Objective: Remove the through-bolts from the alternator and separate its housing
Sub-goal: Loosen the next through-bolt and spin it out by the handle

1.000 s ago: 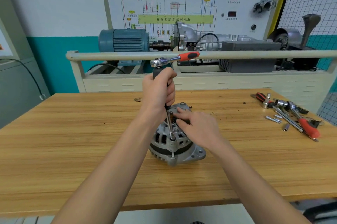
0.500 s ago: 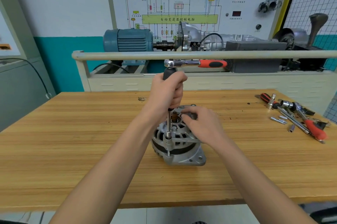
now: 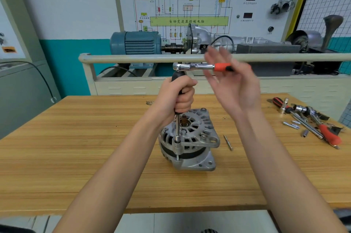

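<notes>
Fingers of the left hand [image 3: 178,98] are curled tight round the black grip of an upright extension bar [image 3: 177,128], whose lower end sits in a socket on a through-bolt [image 3: 177,156] at the near-left edge of the alternator [image 3: 190,141]. The fingers of the right hand [image 3: 235,88] are spread apart and blurred, raised in front of the orange handle of the ratchet [image 3: 199,66], which lies level across the top of the bar and points right; I cannot tell whether they touch it. The alternator stands on the wooden table [image 3: 76,156] near its middle. One loose bolt [image 3: 228,142] lies just to its right. A heap of sockets and wrenches [image 3: 311,120] sits at the far right of the table
</notes>
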The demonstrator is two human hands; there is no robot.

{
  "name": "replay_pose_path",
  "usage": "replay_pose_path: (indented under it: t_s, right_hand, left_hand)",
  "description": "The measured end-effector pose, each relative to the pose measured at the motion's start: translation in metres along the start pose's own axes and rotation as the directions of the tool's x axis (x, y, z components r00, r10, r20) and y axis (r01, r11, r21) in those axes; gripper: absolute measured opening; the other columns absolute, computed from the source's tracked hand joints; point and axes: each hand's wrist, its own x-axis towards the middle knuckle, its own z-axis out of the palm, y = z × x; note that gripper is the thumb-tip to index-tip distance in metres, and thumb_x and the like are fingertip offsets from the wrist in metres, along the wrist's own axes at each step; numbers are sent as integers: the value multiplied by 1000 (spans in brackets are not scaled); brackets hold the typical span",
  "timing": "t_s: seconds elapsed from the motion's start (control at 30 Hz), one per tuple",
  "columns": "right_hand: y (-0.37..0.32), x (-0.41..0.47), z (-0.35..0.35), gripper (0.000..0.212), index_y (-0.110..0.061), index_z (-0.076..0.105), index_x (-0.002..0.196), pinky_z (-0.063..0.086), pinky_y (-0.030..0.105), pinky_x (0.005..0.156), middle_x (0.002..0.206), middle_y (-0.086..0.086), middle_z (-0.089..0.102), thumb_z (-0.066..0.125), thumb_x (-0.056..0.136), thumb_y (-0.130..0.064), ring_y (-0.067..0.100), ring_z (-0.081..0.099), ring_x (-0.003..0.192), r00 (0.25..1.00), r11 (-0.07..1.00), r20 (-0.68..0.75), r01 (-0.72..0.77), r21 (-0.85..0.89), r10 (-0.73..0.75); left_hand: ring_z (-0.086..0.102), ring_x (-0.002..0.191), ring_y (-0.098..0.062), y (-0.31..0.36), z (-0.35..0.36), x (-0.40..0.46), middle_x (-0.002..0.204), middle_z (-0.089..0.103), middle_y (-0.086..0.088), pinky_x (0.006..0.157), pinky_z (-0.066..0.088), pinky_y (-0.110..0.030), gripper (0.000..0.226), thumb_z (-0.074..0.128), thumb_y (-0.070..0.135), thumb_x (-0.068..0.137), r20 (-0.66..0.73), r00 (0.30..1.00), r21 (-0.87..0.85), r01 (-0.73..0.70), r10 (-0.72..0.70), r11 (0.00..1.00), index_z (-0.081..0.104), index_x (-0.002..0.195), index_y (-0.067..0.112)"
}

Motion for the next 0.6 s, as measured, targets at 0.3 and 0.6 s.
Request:
replay_pose_path:
  t_s: [0.3, 0.6]
  right_hand:
    - [22, -16, 63, 46, -20, 43, 45, 41, 33, 58, 42, -5, 36, 45, 90, -8, 14, 35, 42, 852, 826, 106, 522, -210, -512]
    - [2, 8, 36, 59, -19, 34, 34, 32, 24, 41, 34, -6, 26, 37, 93, -13, 10, 25, 34, 971, 913, -162, 222, 343, -175]
  left_hand:
    - [15, 32, -9, 0, 6, -5, 39, 22, 7, 37, 17, -12, 56, 46, 3, 92, -241, 968, 88, -51, 71, 995, 31, 44, 27]
    - [33, 35, -14, 5, -7, -2, 44, 37, 1, 40, 30, -20, 31, 60, 12, 82, 15, 996, 84, -91, 90, 992, 42, 57, 14]
